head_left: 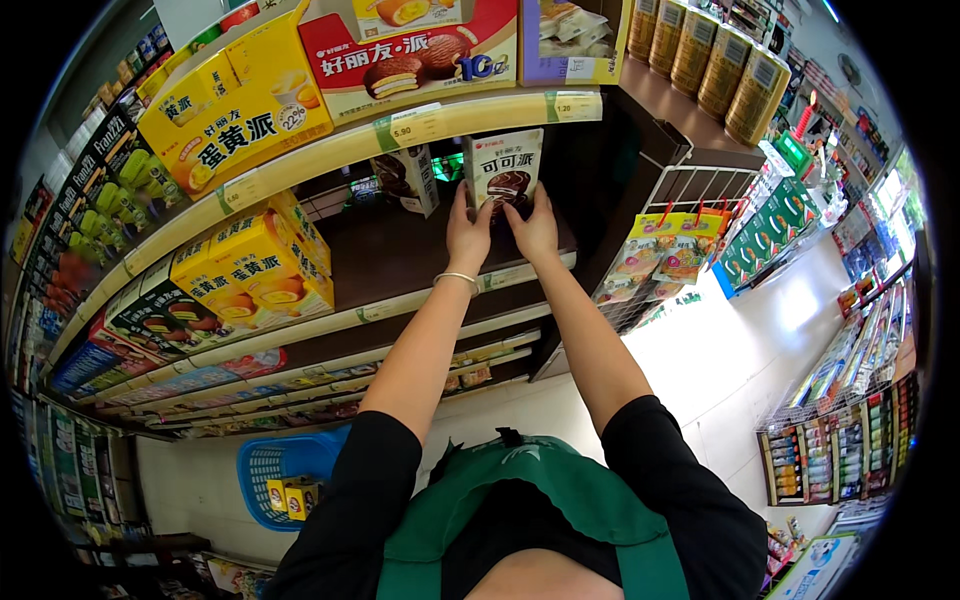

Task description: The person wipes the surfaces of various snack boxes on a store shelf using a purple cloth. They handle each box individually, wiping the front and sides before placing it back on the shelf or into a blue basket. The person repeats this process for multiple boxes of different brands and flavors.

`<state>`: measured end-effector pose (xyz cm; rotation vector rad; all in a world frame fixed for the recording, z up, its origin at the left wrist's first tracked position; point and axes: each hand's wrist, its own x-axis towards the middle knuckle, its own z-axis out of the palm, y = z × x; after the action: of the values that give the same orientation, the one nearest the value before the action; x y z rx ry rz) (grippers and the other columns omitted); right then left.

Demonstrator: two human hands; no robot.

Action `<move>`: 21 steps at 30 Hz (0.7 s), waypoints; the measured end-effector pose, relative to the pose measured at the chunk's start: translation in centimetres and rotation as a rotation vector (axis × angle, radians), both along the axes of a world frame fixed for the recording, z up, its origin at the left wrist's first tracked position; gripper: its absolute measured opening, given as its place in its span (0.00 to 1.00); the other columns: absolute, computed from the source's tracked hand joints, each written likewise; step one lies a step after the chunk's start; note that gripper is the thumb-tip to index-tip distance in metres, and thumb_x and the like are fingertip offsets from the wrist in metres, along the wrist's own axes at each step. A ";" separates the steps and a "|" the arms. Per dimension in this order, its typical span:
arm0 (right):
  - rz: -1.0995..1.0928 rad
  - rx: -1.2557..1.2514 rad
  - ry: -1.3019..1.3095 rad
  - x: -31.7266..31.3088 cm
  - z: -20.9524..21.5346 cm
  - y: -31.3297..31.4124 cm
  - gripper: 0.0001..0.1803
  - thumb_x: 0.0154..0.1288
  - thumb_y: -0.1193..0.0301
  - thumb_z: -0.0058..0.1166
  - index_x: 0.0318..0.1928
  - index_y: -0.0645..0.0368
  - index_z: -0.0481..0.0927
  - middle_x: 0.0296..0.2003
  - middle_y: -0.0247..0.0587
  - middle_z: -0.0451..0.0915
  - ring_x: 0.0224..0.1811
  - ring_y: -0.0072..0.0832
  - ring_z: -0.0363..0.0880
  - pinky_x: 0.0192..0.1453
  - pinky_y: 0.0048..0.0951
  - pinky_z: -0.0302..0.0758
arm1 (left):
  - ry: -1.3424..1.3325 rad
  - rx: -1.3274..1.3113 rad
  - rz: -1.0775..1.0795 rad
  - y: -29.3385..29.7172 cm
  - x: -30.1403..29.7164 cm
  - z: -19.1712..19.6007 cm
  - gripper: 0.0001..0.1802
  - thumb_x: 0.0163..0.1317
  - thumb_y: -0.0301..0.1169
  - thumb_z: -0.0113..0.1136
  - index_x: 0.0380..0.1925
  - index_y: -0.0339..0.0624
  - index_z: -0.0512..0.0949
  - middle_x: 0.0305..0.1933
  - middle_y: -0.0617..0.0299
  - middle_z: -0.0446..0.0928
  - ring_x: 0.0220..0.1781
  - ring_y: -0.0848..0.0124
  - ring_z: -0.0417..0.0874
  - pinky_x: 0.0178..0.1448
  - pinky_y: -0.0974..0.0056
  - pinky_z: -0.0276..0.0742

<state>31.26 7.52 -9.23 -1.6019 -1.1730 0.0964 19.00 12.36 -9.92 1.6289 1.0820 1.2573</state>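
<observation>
Both my arms reach forward to a brown shelf (pixel 385 275). Between my hands stands a white box of chocolate pies (pixel 508 160), upright, its printed front facing me. My left hand (pixel 467 232) grips its lower left side, and my right hand (pixel 535 228) grips its lower right side, thumbs against the front. Whether the box rests on the shelf is hidden by my hands. Just left of it, another box (pixel 408 180) with a chocolate picture stands turned at an angle. Further left on the same shelf are stacked yellow pie boxes (pixel 262 262).
Above runs a shelf edge with price tags (pixel 400 128), bearing yellow and red boxes (pixel 415 62). Gold cans (pixel 700 55) stand on the right end, over a wire rack with hanging snack bags (pixel 660 250). A blue basket (pixel 262 470) holding small yellow packs sits on the floor.
</observation>
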 end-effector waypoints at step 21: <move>-0.081 0.310 -0.030 1.6 -2.4 -1.6 0.28 0.60 0.69 0.64 0.58 0.61 0.70 0.45 0.48 0.71 0.47 0.44 0.73 0.55 0.38 0.72 | 0.019 0.483 0.370 11.5 -9.7 3.9 0.48 0.48 0.38 0.79 0.63 0.30 0.61 0.65 0.41 0.63 0.67 0.52 0.66 0.68 0.53 0.65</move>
<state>32.86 5.97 -11.62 -1.3775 -1.0854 -0.1560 9.28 23.90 -5.99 1.8425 1.1916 1.8621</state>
